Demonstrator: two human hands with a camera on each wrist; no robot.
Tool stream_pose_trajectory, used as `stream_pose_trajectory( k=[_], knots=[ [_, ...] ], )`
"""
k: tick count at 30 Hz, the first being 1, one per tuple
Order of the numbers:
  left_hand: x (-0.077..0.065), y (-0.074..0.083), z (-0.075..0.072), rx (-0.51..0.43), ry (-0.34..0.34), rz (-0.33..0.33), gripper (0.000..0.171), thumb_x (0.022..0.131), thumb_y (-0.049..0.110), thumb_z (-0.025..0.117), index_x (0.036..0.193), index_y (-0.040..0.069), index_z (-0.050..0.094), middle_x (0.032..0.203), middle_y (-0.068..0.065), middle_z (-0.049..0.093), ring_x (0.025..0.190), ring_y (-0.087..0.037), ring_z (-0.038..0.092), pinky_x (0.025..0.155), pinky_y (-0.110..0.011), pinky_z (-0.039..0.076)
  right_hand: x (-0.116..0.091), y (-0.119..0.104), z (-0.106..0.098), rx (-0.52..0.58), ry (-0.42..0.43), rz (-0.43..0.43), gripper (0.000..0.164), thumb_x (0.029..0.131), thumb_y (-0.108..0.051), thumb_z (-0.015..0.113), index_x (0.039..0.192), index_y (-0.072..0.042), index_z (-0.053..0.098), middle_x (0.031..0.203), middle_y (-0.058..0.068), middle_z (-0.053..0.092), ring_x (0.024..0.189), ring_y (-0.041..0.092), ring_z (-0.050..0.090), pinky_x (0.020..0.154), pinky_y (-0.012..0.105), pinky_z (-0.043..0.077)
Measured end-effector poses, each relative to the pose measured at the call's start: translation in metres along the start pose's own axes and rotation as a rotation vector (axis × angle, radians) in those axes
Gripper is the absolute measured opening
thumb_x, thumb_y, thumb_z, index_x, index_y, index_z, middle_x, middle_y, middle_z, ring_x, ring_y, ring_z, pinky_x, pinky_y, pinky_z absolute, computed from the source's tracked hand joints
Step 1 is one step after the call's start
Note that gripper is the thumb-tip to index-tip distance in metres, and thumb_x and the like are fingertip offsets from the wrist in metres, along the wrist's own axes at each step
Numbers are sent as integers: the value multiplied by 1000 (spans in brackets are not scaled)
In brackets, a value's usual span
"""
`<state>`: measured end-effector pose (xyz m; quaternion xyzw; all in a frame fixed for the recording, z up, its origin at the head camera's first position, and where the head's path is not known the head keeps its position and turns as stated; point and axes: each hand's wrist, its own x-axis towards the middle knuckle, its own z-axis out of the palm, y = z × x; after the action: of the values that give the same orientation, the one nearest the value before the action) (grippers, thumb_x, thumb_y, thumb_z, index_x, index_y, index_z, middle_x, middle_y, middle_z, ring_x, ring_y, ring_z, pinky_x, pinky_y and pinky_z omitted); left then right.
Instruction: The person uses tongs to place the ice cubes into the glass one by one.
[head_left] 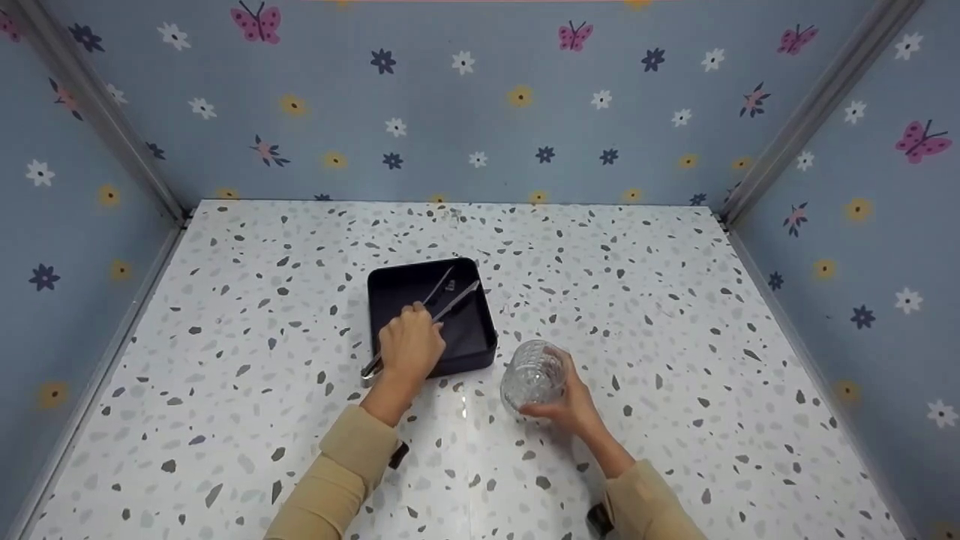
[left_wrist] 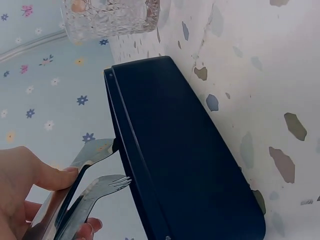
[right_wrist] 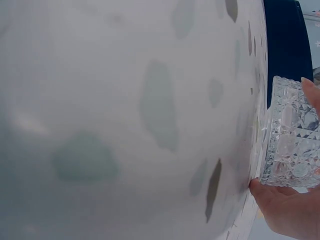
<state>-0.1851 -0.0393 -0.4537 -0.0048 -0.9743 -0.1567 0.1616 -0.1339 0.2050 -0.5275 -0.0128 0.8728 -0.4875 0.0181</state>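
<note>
Metal serving tongs (head_left: 456, 300) lie in the grip of my left hand (head_left: 411, 343), thumb on one side and fingers on the other. In the left wrist view one arm of the tongs (left_wrist: 95, 192) ends in fork tines and the other in a flat blade, spread apart at the rim of a dark navy square box (left_wrist: 165, 135). From the head, the tips reach over the open box (head_left: 469, 330). My right hand (head_left: 574, 397) holds a clear cut-glass tumbler (head_left: 532, 375) just right of the box, thumb and fingers around its side. The tumbler (right_wrist: 292, 135) is low at the tabletop.
A white speckled tabletop (head_left: 637, 300) lies under everything. Blue flower-patterned panels (head_left: 480, 97) wall it in at the back, left and right. A small grey mark (head_left: 450, 285) shows inside the box near the tong tips.
</note>
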Motion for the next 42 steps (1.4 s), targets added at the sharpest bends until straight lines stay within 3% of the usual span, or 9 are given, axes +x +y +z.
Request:
stream_pose_trajectory(
  k=[10, 27, 42],
  knots=[
    [12, 1, 14, 15, 13, -22, 28, 74, 17, 67, 87, -8, 63, 76, -18, 61, 64, -34, 60, 53, -42, 47, 0, -1, 0, 6, -10, -15, 99, 49, -24, 86, 131, -16, 31, 127, 20, 41, 114, 38, 41, 93, 51, 31],
    [34, 4, 30, 50, -81, -62, 13, 72, 8, 62, 78, -2, 65, 76, -18, 61, 66, -32, 61, 54, -42, 47, 1, 1, 0, -11, -1, -20, 99, 48, -23, 86, 131, -16, 31, 126, 21, 43, 114, 38, 41, 93, 50, 30],
    [37, 7, 42, 109, -77, -32, 17, 72, 13, 67, 82, -2, 67, 78, -18, 62, 67, -31, 62, 54, -41, 48, 0, 2, 0, 15, -2, -27, 99, 48, -21, 86, 130, -14, 32, 125, 19, 44, 114, 36, 42, 95, 49, 30]
  ],
)
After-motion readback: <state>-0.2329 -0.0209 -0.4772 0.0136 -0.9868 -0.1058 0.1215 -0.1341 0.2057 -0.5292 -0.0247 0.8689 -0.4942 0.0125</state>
